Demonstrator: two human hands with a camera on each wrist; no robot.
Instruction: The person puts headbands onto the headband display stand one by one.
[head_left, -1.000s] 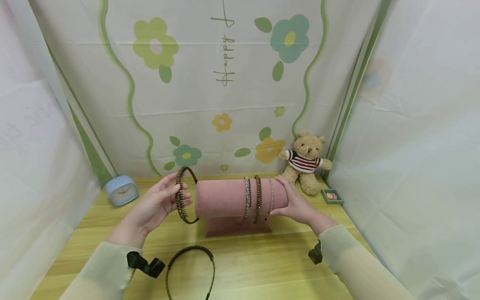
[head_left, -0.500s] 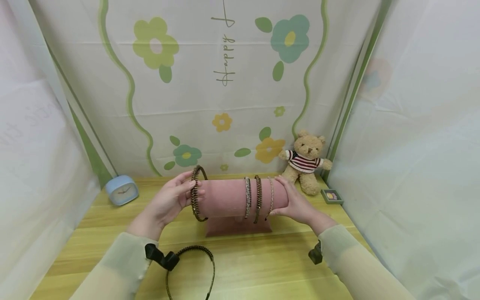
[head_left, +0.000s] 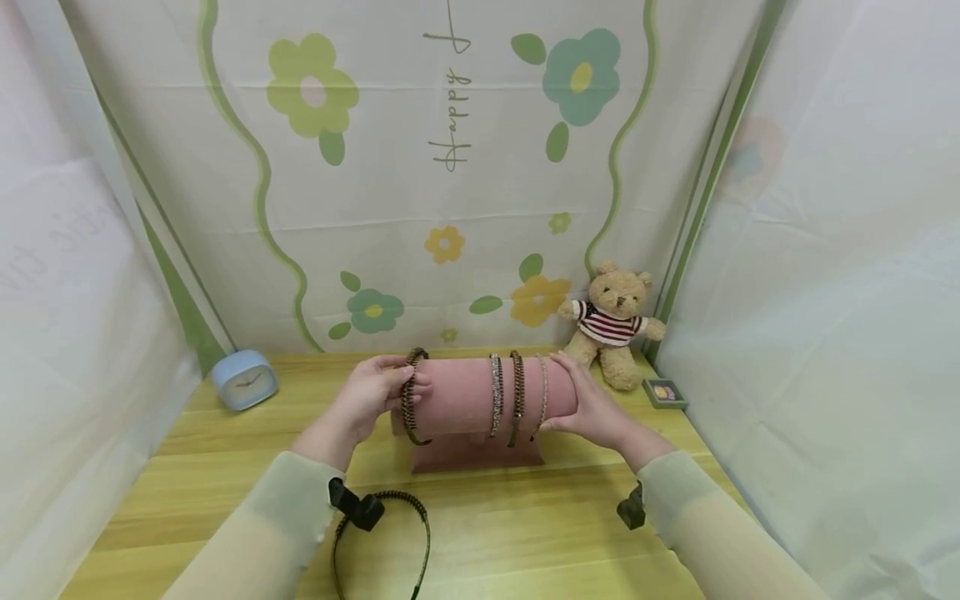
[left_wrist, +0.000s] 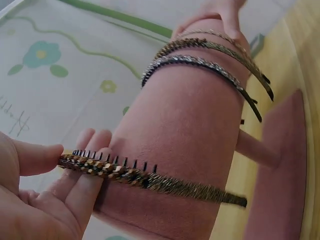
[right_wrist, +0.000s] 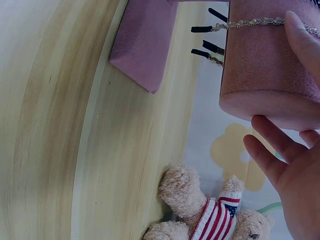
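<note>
A pink velvet headband stand lies across the middle of the table. At its left end my left hand pinches a bronze beaded headband with small comb teeth, and this band arches over the roll. Against the roll's right end rests my right hand, thumb on the front and fingers at the end face, gripping it. Between the hands sit a silver rhinestone headband, a bronze headband and a thin silver headband. The thin one lies right by my right thumb.
Another dark headband lies on the wooden table near the front, partly under the left wrist camera. A blue clock stands at the back left. A teddy bear sits at the back right, with a small framed item beside it.
My left hand has brought the bronze headband rightward from beside the stand's left end onto the roll. My right hand has stayed at the right end.
</note>
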